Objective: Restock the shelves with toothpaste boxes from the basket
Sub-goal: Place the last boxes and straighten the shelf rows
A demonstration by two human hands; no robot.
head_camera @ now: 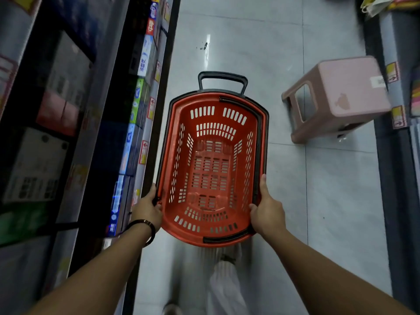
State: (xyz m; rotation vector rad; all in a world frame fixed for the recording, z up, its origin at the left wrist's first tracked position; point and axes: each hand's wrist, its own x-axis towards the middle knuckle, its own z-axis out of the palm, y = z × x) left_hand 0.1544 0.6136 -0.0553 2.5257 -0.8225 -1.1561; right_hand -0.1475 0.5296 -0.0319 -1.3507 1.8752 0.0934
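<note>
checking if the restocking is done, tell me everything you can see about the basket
The basket is red plastic with slotted walls and bottom, a black pull handle at the far end and black carry handles folded along the rim. It is upright and empty. The left hand and right hand grip its near sides, beside the shelves.

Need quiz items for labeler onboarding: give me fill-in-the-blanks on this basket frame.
1. The left hand and right hand hold the rim of a basket that is ___ inside.
2. The bracelet sits on the ___ wrist.
3. The stool on the floor is ___ in colour.

Missing words: empty; left; pink.
</note>
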